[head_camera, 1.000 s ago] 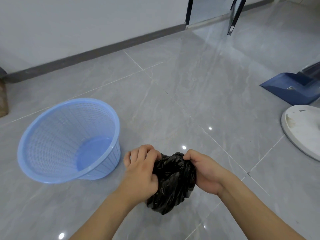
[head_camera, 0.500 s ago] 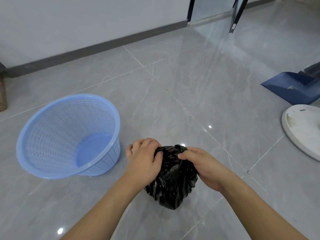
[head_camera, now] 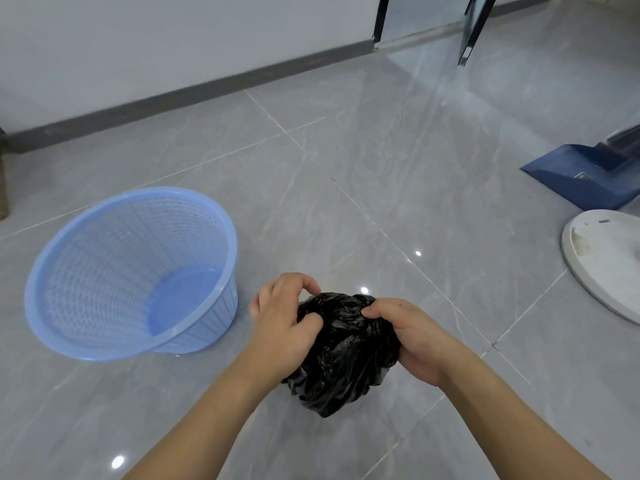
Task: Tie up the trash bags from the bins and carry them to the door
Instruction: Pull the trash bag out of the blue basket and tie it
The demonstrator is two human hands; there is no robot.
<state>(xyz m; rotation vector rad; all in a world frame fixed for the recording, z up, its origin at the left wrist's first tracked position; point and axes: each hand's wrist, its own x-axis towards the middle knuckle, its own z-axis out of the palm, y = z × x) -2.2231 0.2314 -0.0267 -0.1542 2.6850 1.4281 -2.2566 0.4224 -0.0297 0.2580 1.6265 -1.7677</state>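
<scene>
Nearest, the black trash bag [head_camera: 343, 355] sits between both hands, low over the grey floor [head_camera: 381, 188]; contact with the floor cannot be confirmed. The left hand [head_camera: 282, 327] has its grip curled on the bag's upper left, thumb pressed into the plastic. Over the last second its forefingers have lifted off the bunched top and now arch above it. The right hand [head_camera: 412, 336] keeps its grip closed around the bag's right side, fingertips pinching the gathered mouth, which sits lower and more compact than before. Judgement: tying is in progress and no finished knot is visible. Left, the empty blue bin [head_camera: 52, 289] stands close by. Far right, the glass door [head_camera: 474, 29] is well apart; carrying remains.
</scene>
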